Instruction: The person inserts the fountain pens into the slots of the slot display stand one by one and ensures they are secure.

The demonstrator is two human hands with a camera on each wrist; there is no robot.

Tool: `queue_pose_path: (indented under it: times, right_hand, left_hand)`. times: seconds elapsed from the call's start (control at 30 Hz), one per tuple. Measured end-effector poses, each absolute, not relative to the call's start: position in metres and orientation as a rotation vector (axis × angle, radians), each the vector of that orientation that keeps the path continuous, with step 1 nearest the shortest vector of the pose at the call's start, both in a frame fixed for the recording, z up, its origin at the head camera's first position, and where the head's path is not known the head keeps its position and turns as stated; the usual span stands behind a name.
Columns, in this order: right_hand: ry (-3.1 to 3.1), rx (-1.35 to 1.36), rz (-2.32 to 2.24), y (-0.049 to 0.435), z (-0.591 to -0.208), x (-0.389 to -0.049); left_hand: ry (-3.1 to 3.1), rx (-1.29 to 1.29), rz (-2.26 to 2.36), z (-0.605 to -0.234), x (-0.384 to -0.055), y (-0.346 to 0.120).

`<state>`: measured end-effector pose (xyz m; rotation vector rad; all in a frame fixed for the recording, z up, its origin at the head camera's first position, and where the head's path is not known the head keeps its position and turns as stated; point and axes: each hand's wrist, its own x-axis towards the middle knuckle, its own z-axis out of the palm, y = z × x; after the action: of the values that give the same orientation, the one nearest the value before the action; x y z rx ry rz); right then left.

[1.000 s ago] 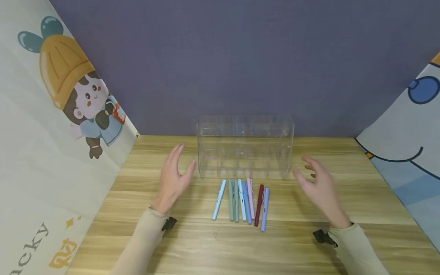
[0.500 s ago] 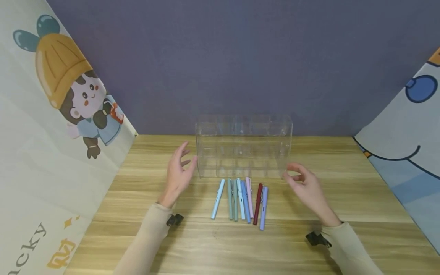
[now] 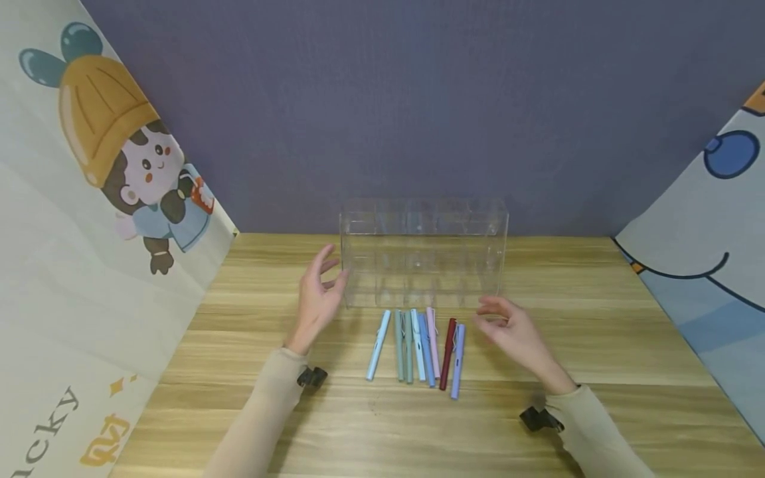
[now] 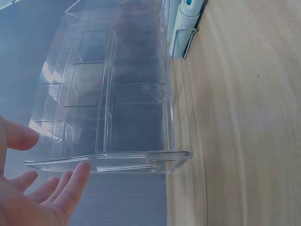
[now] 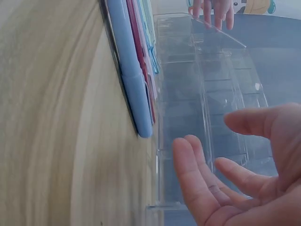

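A clear plastic compartment rack [image 3: 421,255] stands on the table against the back wall. My left hand [image 3: 318,302] is at its left side, fingers apart and holding nothing; whether the fingertips touch the side panel, I cannot tell. In front of the rack lies a row of capped pens: a light blue pen [image 3: 378,345] at the left, then green, blue and pink ones, a dark red pen [image 3: 448,355] and a periwinkle pen [image 3: 458,362] at the right. Bent slightly and gripping nothing, the fingers of my right hand [image 3: 514,335] hover near the rack's front right corner, right of the periwinkle pen.
The wood-grain table [image 3: 382,438] ends at a dark blue-grey wall [image 3: 418,99]. Light cartoon-printed panels flank it, one on the left [image 3: 54,265] and one on the right [image 3: 681,245]. A black wrist device [image 3: 313,377] sits at the left sleeve's cuff.
My right hand has moved left and towards me, closer to the pens. The left hand has shifted a little right, up to the rack's side. Pens and rack stay in place.
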<state>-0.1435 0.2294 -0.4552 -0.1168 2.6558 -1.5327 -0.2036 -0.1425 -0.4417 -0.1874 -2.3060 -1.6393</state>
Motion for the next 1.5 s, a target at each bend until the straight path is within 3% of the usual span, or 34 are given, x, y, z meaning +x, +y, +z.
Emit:
queue_pose_path:
  times: [0.63,1.17,1.5]
  right_hand:
    - [2.544,-0.063,-1.415,0.209,-0.484,-0.143]
    - [2.460,0.001,-1.464,0.203,-0.484,-0.149]
    - [2.477,-0.109,-1.398,0.214,-0.483,-0.152]
  left_hand:
    - [-2.327,-0.153,-1.687,-0.446,-0.215,-0.144]
    - [-2.353,-0.161,-1.657,-0.449,-0.222,-0.144]
    - [-2.346,-0.165,-1.655,-0.450,-0.223,-0.144]
